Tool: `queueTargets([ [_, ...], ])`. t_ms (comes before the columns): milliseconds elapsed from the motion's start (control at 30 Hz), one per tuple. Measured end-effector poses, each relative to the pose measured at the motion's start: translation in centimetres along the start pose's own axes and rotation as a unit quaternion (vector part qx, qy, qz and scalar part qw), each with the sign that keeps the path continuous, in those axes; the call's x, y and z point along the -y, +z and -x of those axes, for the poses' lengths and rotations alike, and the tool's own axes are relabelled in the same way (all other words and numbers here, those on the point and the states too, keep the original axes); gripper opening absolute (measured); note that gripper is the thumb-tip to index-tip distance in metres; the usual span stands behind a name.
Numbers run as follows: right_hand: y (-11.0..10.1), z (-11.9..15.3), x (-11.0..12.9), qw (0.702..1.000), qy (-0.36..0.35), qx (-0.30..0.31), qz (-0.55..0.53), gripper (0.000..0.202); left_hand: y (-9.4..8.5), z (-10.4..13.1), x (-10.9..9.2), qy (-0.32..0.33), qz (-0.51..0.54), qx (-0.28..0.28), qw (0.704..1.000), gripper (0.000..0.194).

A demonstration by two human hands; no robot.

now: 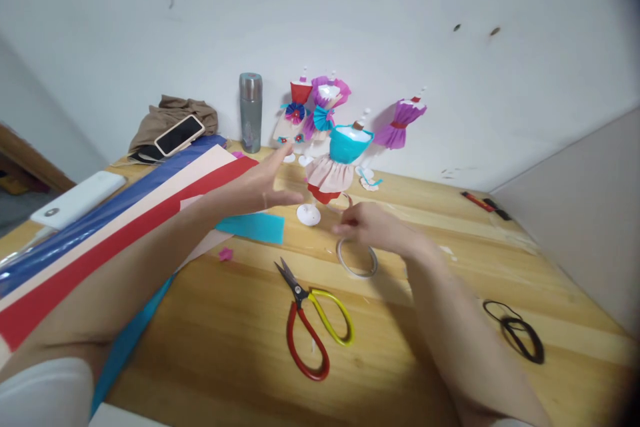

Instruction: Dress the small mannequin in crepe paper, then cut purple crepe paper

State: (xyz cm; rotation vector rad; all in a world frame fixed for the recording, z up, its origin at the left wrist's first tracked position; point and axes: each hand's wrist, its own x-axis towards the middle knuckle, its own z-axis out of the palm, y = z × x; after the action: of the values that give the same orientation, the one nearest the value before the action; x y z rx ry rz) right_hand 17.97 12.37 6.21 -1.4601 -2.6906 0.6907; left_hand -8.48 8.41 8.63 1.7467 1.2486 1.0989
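Note:
A small dress form (pixel 343 153) stands upright on a round white base, wearing a teal bodice, a pale pink gathered skirt and a red layer below. My left hand (pixel 267 180) reaches in beside it from the left, thumb and fingers apart, holding nothing. To the right of the base, my right hand (pixel 373 223) has its fingers curled closed; what they grip, if anything, is hidden. A thin roll of tape (pixel 373 270) lies just under that hand. Scissors (pixel 299 293) with one red and one yellow handle lie with blades parted in front.
Several dressed forms, one in purple (pixel 399 125), stand by the wall. A flask (pixel 251 113), phone (pixel 180 135), brown cloth (pixel 175 117) and white device (pixel 80 197) are at left. Coloured sheets (pixel 130 240) lie under my left arm. Black bands (pixel 523 337) and a cutter (pixel 477 201) lie right.

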Motion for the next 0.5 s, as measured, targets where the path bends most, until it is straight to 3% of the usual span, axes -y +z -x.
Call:
queueTargets([
  [100, -2.5, 0.5, -1.0, 0.99, 0.05, -0.116, -0.057, 0.032, 2.1, -3.2, -0.2, 0.053, 0.046, 0.036, 0.997, 0.084],
  [233, -2.6, -1.0, -1.8, 0.928, 0.048, -0.272, -0.251, 0.041, 4.2, -6.1, 0.8, 0.078, 0.145, 0.11, 0.98, 0.075],
  [300, -1.7, -2.4, -2.2, 0.88, 0.055, -0.266, -0.389, 0.047, 4.7, -6.5, 1.5, 0.03, 0.178, 0.073, 0.981, 0.071],
  [400, -0.3, -4.2, -2.7, 0.806, 0.075, -0.179, -0.56, 0.044, 4.8, -6.4, 2.6, -0.109, 0.225, -0.001, 0.968, 0.057],
  [500, 0.6, -5.2, -2.4, 0.738, 0.112, -0.081, -0.661, 0.037, 4.6, -6.4, 3.7, -0.195, 0.284, 0.012, 0.939, 0.053],
])
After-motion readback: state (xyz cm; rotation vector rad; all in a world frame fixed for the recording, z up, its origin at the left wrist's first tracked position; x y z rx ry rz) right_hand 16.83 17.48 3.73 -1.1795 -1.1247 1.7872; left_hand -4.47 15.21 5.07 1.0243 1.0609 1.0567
